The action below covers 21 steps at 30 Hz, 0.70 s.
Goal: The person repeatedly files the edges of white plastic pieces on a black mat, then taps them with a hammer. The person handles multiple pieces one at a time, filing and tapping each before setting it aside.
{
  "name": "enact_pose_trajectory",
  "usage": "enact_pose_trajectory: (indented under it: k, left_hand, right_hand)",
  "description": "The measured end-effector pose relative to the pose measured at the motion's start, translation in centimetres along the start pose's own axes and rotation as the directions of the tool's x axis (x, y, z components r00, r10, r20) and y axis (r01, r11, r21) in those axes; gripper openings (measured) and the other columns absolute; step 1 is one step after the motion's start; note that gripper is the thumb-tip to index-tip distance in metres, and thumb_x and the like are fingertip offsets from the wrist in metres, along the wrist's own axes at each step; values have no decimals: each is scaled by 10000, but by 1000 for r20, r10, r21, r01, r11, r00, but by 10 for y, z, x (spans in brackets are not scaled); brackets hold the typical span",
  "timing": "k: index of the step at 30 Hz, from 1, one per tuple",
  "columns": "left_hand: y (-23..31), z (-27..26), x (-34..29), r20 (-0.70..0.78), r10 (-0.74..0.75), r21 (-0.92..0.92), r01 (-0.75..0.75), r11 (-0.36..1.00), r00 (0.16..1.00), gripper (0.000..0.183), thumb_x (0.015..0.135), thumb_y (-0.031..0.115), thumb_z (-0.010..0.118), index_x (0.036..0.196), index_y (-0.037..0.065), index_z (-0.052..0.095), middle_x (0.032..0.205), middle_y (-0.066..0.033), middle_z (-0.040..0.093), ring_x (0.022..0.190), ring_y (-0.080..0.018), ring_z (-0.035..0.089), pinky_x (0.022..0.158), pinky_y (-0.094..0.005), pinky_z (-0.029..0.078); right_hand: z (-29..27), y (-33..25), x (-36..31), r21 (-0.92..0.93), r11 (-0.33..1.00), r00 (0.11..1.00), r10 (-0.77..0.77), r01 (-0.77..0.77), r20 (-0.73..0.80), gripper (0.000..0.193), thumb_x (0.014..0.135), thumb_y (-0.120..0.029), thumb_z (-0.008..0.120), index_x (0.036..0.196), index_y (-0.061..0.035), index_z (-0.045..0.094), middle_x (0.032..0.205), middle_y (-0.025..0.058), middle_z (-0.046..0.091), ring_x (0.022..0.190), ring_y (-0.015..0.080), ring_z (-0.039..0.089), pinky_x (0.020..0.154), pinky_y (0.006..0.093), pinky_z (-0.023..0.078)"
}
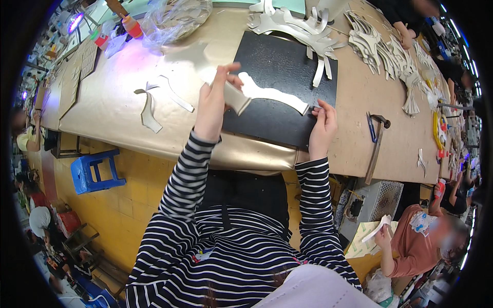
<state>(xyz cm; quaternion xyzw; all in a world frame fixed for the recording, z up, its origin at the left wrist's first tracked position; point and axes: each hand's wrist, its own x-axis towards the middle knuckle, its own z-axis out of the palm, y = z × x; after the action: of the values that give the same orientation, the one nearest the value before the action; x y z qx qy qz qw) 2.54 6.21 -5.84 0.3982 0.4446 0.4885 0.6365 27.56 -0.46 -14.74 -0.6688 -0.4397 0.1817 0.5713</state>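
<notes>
Black mat (285, 66), right edge: right hand (323, 122) grip's unclear, left hand (212, 103) holding pale piece (238, 97), probably positioning, next wants steadiness.

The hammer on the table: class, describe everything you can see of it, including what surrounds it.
The hammer has a dark, metal-looking head and a long, slender, brownish-grey handle. It lies on the tan tabletop, right of the black board, its head pointing away from the wearer and its handle's end near the table's near edge. A slim blue tool lies close to its left; whether they touch is unclear. No hand is on it.
</notes>
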Motion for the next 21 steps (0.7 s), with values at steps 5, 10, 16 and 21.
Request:
enact_pose_trajectory:
  k: [5, 10, 16, 21]
  left_hand:
    - [-20, -10, 12, 58, -264, -179, 271, 946, 963, 630, 1030, 428, 561, 1439, -18, 386, 1253, -103, 560, 1143, -166, 543, 1052, -327, 432]
    - [-35, -50, -47, 69, -108, 118, 100, 988, 992, 448, 1001, 160, 619, 1408, 1, 520, 1281, -80, 598, 1033, -114, 575, 944, -278, 464]
    - [-31, -113, -42, -75, 413, 828, -174, 532, 908, 301, 927, 81, 653, 1224, 33, 668, 1195, -107, 654, 1089, -255, 606, 975, -354, 463]
    - [-42, -137, -26, 41, 539, 959, -185, 215, 841, 361, 859, 73, 694, 1219, 81, 672, 1237, -121, 635, 1182, -344, 562, 1043, -433, 435]
  right_hand:
    - [0, -5, 1, 148, 985, 993, 100, -90, -65, 227, 1031, -77, 502, 1147, 33, 663, 1018, 57, 638, 909, 125, 599, 860, 269, 490]
    - [0, -1, 0, 108, 992, 996, 76, -71, -41, 197, 1006, -47, 538, 1130, 36, 667, 1067, 59, 622, 905, 132, 605, 867, 270, 491]
    - [2, 5, 1, -95, 995, 999, -20, 24, 39, 169, 890, -61, 691, 1040, 15, 708, 1135, 129, 611, 994, 237, 636, 889, 336, 509]
    - [3, 4, 3, -311, 944, 994, -98, 110, 55, 121, 883, -81, 693, 967, -1, 729, 1149, 143, 616, 1090, 299, 612, 959, 392, 476]
